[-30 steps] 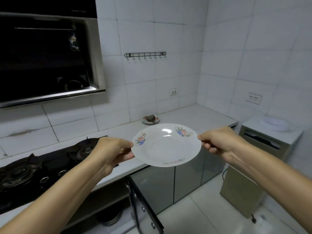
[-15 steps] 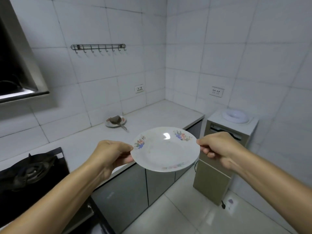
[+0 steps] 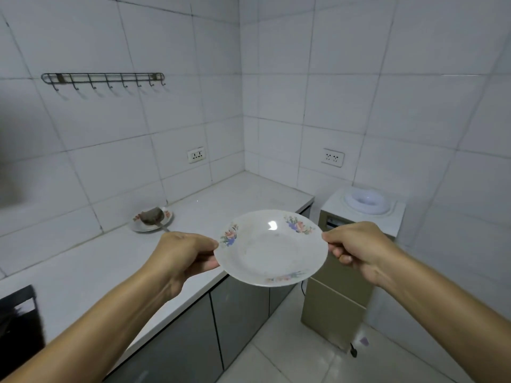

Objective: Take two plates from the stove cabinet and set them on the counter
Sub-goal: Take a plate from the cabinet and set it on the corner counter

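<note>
A white plate with flower prints (image 3: 272, 248) hangs level in the air above the front edge of the white counter (image 3: 96, 269). My left hand (image 3: 184, 254) grips its left rim and my right hand (image 3: 356, 246) grips its right rim. Only one plate edge is visible, so I cannot tell whether a second plate lies under it. The stove cabinet is out of view to the left.
A small plate with a dark scoop (image 3: 151, 219) sits near the back wall. The black stove's corner (image 3: 19, 319) shows at the left edge. A water dispenser (image 3: 351, 261) stands right of the counter end. Grey cabinet doors (image 3: 221, 319) are closed below.
My view has swung right: the stove and hood have slid out at the left. Both hands still hold the plate the same way, now over the counter's front edge.
</note>
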Tool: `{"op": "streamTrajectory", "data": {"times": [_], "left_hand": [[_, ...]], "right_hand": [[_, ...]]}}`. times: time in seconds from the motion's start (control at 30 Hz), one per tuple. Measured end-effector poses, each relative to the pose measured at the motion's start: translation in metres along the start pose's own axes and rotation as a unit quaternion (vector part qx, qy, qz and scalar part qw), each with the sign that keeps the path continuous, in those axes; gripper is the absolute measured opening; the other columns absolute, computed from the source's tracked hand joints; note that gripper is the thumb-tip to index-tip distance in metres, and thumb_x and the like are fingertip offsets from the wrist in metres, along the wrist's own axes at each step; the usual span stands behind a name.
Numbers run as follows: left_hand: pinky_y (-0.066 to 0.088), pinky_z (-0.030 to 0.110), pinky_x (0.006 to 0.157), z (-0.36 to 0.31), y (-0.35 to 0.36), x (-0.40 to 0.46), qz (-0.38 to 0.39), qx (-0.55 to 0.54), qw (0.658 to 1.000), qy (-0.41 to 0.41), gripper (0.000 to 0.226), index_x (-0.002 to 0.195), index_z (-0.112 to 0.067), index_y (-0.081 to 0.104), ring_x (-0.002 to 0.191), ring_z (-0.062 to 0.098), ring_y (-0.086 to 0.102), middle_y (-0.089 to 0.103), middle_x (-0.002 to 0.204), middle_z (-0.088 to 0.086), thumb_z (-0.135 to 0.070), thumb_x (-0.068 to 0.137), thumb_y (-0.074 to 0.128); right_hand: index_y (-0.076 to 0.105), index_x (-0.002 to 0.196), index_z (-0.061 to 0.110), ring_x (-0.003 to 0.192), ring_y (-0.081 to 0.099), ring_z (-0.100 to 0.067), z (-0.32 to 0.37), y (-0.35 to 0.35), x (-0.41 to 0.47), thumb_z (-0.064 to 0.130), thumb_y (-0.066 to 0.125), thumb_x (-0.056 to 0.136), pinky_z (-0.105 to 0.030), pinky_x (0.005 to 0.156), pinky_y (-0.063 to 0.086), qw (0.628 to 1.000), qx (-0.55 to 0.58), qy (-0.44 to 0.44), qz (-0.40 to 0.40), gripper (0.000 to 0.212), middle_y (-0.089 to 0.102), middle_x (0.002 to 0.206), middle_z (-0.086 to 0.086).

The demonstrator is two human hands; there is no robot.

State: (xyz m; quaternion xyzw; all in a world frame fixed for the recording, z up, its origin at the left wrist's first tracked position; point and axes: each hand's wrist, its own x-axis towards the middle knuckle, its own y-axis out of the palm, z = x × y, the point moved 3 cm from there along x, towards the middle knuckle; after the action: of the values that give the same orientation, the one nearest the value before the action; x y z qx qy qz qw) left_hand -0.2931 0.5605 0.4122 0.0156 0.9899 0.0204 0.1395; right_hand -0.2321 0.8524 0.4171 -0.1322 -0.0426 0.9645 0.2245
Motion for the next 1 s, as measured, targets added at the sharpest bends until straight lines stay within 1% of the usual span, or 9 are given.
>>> {"op": "streamTrajectory", "data": {"times": [0.13, 0.23, 0.33, 0.43, 0.53, 0.7, 0.8, 0.9, 1.0], "left_hand": [[0.056, 0.024, 0.046, -0.006, 0.025, 0.037, -0.007, -0.002, 1.0, -0.001, 0.008, 0.075, 0.012, 0.07, 0.052, 0.024, 0.071, 0.075, 0.069, 0.021, 0.01, 0.08, 0.064], [0.056, 0.024, 0.046, -0.008, 0.046, 0.066, -0.024, -0.009, 1.0, 0.004, 0.011, 0.072, 0.012, 0.07, 0.048, 0.022, 0.069, 0.073, 0.06, 0.017, 0.01, 0.08, 0.063], [0.057, 0.024, 0.048, -0.008, 0.064, 0.093, -0.044, -0.014, 0.999, 0.01, 0.017, 0.064, 0.007, 0.07, 0.044, 0.019, 0.065, 0.069, 0.053, 0.011, 0.009, 0.08, 0.063], [0.057, 0.025, 0.05, -0.007, 0.075, 0.117, -0.08, -0.034, 0.996, 0.001, 0.013, 0.068, 0.009, 0.071, 0.048, 0.022, 0.068, 0.072, 0.06, 0.016, 0.009, 0.079, 0.064], [0.057, 0.025, 0.05, -0.005, 0.08, 0.139, -0.105, -0.049, 0.993, -0.012, 0.011, 0.071, 0.011, 0.072, 0.053, 0.024, 0.07, 0.075, 0.069, 0.021, 0.008, 0.079, 0.065], [0.058, 0.026, 0.051, -0.004, 0.071, 0.183, -0.136, -0.052, 0.989, -0.023, 0.012, 0.07, 0.01, 0.073, 0.055, 0.026, 0.07, 0.075, 0.074, 0.023, 0.007, 0.079, 0.065], [0.057, 0.025, 0.05, -0.004, 0.059, 0.215, -0.154, -0.055, 0.986, -0.024, 0.013, 0.068, 0.009, 0.073, 0.056, 0.026, 0.071, 0.076, 0.075, 0.022, 0.006, 0.079, 0.066], [0.057, 0.024, 0.05, -0.004, 0.043, 0.251, -0.165, -0.057, 0.984, -0.02, 0.013, 0.069, 0.01, 0.073, 0.055, 0.025, 0.071, 0.075, 0.073, 0.022, 0.006, 0.079, 0.066], [0.057, 0.024, 0.05, -0.008, 0.028, 0.296, -0.17, -0.053, 0.984, -0.014, 0.013, 0.069, 0.009, 0.074, 0.054, 0.024, 0.07, 0.075, 0.074, 0.023, 0.006, 0.08, 0.066]], "right_hand": [[0.064, 0.063, -0.003, 0.033, 0.039, -0.01, 0.006, -0.006, 0.047, -0.002, 0.063, 0.079, -0.017, 0.029, 0.028, 1.0, -0.003, -0.004, 0.013, 0.016, 0.051, 0.041, -0.006], [0.062, 0.06, -0.001, 0.033, 0.038, -0.011, 0.015, -0.011, 0.091, -0.001, 0.062, 0.079, -0.017, 0.03, 0.027, 0.999, -0.012, -0.016, 0.033, 0.019, 0.05, 0.042, -0.006], [0.059, 0.056, 0.001, 0.033, 0.037, -0.011, 0.026, -0.01, 0.137, -0.001, 0.062, 0.078, -0.017, 0.03, 0.025, 0.997, -0.022, -0.03, 0.063, 0.022, 0.05, 0.046, -0.009], [0.066, 0.066, -0.005, 0.037, 0.039, -0.013, 0.034, -0.004, 0.179, -0.001, 0.064, 0.078, -0.018, 0.03, 0.026, 0.995, -0.032, -0.03, 0.087, 0.013, 0.053, 0.052, -0.013], [0.067, 0.066, -0.004, 0.03, 0.037, -0.009, 0.036, 0.007, 0.217, 0.001, 0.065, 0.079, -0.014, 0.029, 0.025, 0.992, -0.043, -0.019, 0.115, 0.014, 0.052, 0.041, -0.005], [0.068, 0.063, -0.002, 0.037, 0.038, -0.013, 0.034, 0.045, 0.275, -0.001, 0.065, 0.08, -0.017, 0.03, 0.026, 0.987, -0.041, -0.005, 0.154, 0.017, 0.052, 0.041, -0.005], [0.069, 0.064, -0.002, 0.033, 0.036, -0.011, 0.035, 0.075, 0.306, 0.002, 0.065, 0.079, -0.015, 0.031, 0.025, 0.983, -0.06, 0.0, 0.175, 0.017, 0.052, 0.041, -0.006], [0.069, 0.068, -0.008, 0.03, 0.034, -0.01, 0.035, 0.107, 0.336, 0.003, 0.064, 0.08, -0.014, 0.031, 0.024, 0.98, -0.07, -0.003, 0.187, 0.017, 0.053, 0.041, -0.006], [0.067, 0.062, -0.006, 0.035, 0.035, -0.014, 0.04, 0.14, 0.372, 0.002, 0.063, 0.08, -0.019, 0.033, 0.026, 0.978, -0.081, -0.008, 0.191, 0.02, 0.052, 0.045, -0.01]]}}
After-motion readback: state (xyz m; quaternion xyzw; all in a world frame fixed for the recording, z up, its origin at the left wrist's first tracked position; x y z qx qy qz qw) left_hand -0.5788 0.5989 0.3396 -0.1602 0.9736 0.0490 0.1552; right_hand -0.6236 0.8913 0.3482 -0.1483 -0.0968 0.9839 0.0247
